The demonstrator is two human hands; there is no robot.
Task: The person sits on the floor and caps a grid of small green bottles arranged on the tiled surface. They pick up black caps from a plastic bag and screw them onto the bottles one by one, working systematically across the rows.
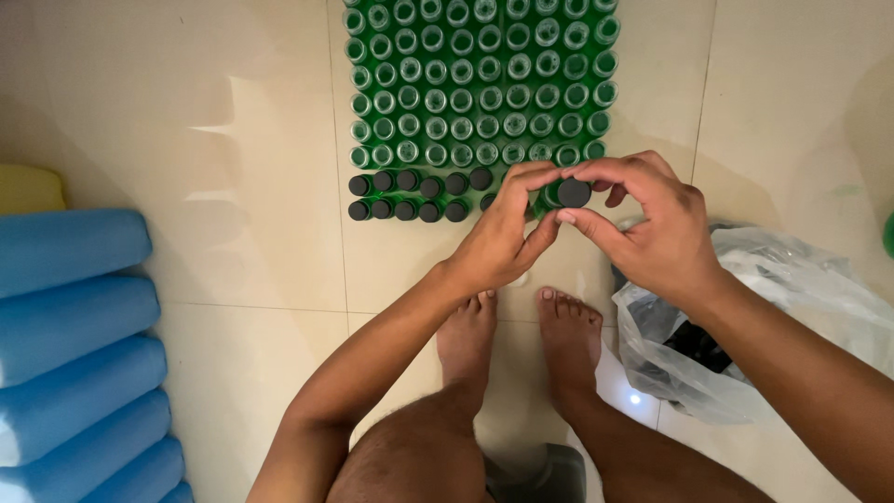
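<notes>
Hands, left and right, together grip a black cap on a green bottle

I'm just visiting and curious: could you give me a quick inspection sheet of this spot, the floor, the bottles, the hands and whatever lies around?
Surface: glossy cream tiled floor.
Job's things: green bottles in tight rows, mostly uncapped; two near rows wear black caps. One bottle, capped black, sits between both hands.
Clutter: clear plastic bag holding dark pieces.
Grippers: left hand and right hand both pinch the capped bottle.
Cables: nothing seen.
Surroundings: blue cushions, bare feet.
</notes>
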